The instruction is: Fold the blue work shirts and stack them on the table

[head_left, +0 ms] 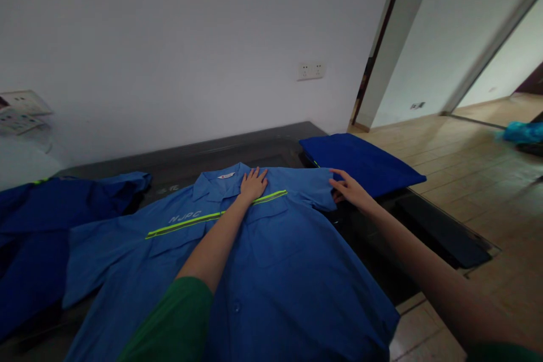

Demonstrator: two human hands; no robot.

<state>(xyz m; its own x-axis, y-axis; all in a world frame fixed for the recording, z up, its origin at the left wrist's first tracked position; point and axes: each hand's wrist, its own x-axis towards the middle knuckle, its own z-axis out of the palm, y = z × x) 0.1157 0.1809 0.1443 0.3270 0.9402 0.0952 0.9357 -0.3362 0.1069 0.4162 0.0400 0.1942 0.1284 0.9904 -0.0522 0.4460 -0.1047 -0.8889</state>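
Note:
A blue short-sleeved work shirt lies spread front side up, with a yellow-green stripe and the letters NJPC across its chest. My left hand rests flat on it beside the collar, fingers stretched out. At the end of the sleeve on the right, my right hand pinches the cuff between thumb and fingers. The other sleeve lies spread out to the left. The shirt's lower end runs out of view at the bottom.
A dark table stands against the wall. A folded darker blue garment lies at its right end, and another dark blue garment is at the left. A flat black object lies on the right. Blue plastic is on the floor.

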